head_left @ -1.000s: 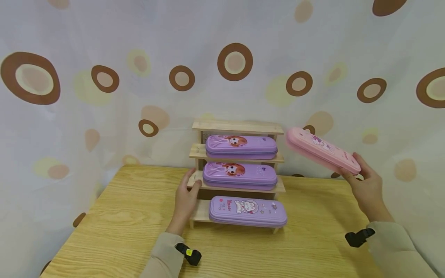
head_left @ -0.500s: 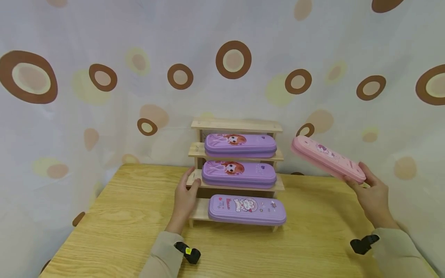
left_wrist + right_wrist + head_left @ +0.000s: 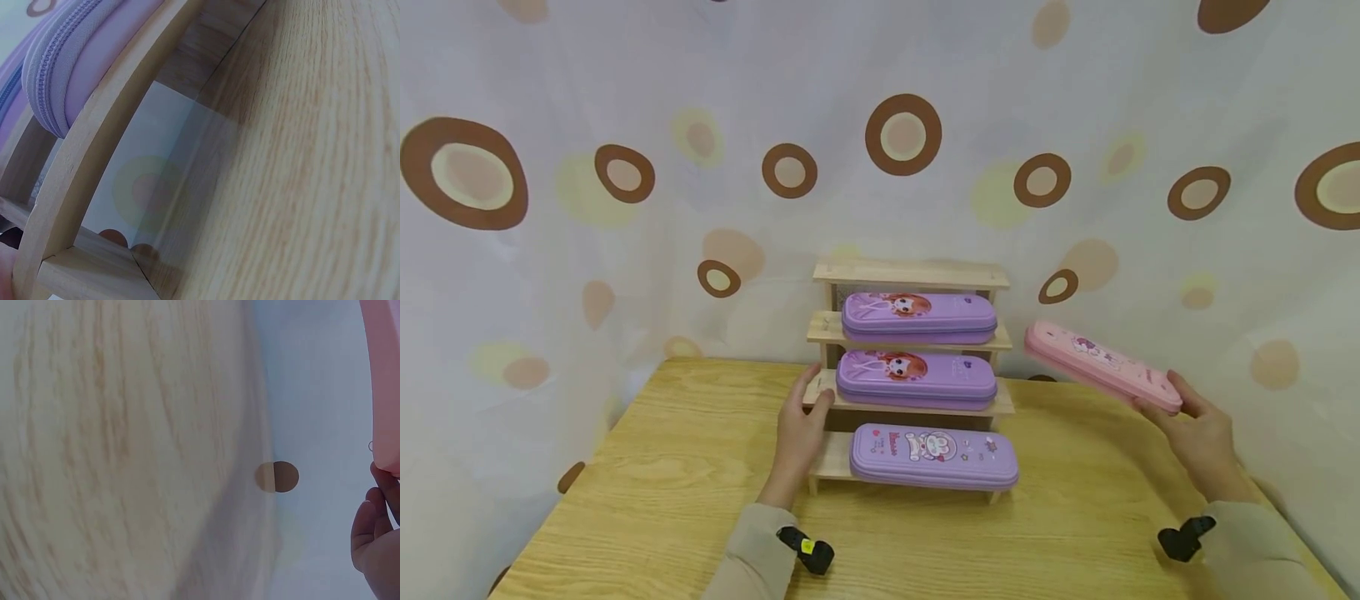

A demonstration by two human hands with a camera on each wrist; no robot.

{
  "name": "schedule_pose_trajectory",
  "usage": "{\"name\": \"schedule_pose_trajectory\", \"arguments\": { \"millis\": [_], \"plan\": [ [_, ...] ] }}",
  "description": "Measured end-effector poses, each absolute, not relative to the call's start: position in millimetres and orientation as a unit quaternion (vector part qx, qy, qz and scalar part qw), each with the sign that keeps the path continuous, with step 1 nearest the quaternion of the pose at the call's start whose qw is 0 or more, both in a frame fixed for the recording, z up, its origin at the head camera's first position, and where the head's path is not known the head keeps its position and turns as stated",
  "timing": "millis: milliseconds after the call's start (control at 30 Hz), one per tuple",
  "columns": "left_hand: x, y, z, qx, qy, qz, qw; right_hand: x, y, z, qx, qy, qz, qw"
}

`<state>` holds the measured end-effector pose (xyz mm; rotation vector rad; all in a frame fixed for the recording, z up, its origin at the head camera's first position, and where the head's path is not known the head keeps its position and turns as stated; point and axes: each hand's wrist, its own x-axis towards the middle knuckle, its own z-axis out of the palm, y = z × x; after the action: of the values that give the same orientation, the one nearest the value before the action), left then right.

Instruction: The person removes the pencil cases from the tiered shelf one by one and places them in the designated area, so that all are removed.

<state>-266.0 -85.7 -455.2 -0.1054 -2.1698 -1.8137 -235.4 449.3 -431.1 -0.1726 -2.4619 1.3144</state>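
In the head view my right hand (image 3: 1202, 437) pinches one end of a pink pencil case (image 3: 1101, 365), held tilted in the air right of a wooden stepped rack (image 3: 910, 273). The right wrist view catches the fingers (image 3: 375, 519) at the edge of the pink case (image 3: 387, 394). My left hand (image 3: 799, 429) grips the rack's left side at the second step from the bottom, thumb in front. Purple cases with a red-haired girl lie on two middle steps, an upper one (image 3: 919, 317) and a lower one (image 3: 917, 379). A lilac bunny case (image 3: 934, 456) lies on the bottom step.
The rack stands on a wood-grain table (image 3: 677, 492). A pale curtain (image 3: 850, 67) with brown rings hangs behind it. In the left wrist view, the rack's wooden shelf edge (image 3: 103, 131) curves beside a lilac zipped case (image 3: 94, 56).
My right hand has moved down and slightly right with the pink case, which now hangs lower beside the rack. My left hand stays on the rack.
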Motion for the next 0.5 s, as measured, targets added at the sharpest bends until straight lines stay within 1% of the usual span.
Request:
{"name": "schedule_pose_trajectory", "arguments": {
  "millis": [133, 400, 500],
  "plan": [
    [-265.4, -85.4, -455.6, -0.035, -0.757, -0.634, 0.156, -237.1, 453.1, -439.0, -0.051, -0.877, 0.448, 0.169],
    [-266.3, -85.3, -455.9, -0.041, -0.753, -0.639, 0.155, -238.8, 454.5, -447.8, -0.031, -0.898, 0.417, 0.14],
    [-266.3, -85.3, -455.8, -0.039, -0.753, -0.638, 0.156, -239.7, 454.2, -450.5, -0.018, -0.9, 0.413, 0.138]
  ]
}}
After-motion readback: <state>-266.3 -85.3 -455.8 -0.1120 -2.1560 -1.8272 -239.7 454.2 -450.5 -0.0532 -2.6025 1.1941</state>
